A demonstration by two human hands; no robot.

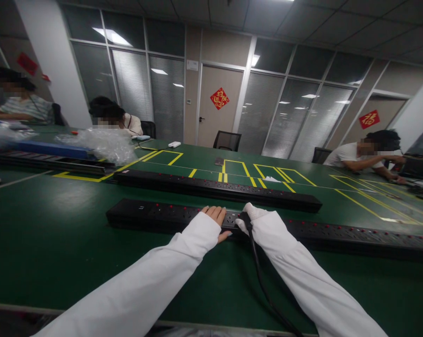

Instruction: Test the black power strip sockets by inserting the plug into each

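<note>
A long black power strip with red switches lies across the green table in front of me. My left hand is bare and grips the strip from above, its fingers across the top and the thumb along the near side. Close to its right, my right hand, in a white glove, is closed around a black plug at the strip's sockets. How far the plug sits in the socket is hidden. A black cord runs from the plug toward the table's near edge.
Behind lies a second black power strip. Yellow tape lines mark the green table. Clear plastic wrapping and a blue box are at the left. Several people sit along the far side, one person at the right.
</note>
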